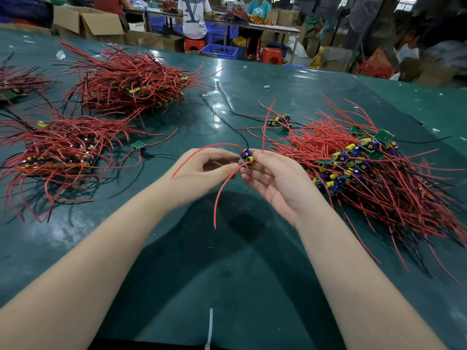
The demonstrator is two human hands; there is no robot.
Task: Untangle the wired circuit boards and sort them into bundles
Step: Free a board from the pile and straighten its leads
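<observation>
Above the middle of the green table [252, 92], my left hand [202, 170] and my right hand [275, 180] meet on one small circuit board [247, 156] with blue and yellow parts. Both hands pinch it from either side. Its red wires [219, 195] curl down and to the left, and a black wire runs up and away. A tangled pile of boards with red wires [366, 168] lies to the right. Two sorted bundles lie to the left, one near [58, 152] and one farther back [126, 82].
A single board [139, 145] lies between the near bundle and my left hand. A few loose boards [280, 121] sit behind my hands. A white cable tie [210, 329] lies at the table's front edge. People, cardboard boxes and blue crates stand beyond the table.
</observation>
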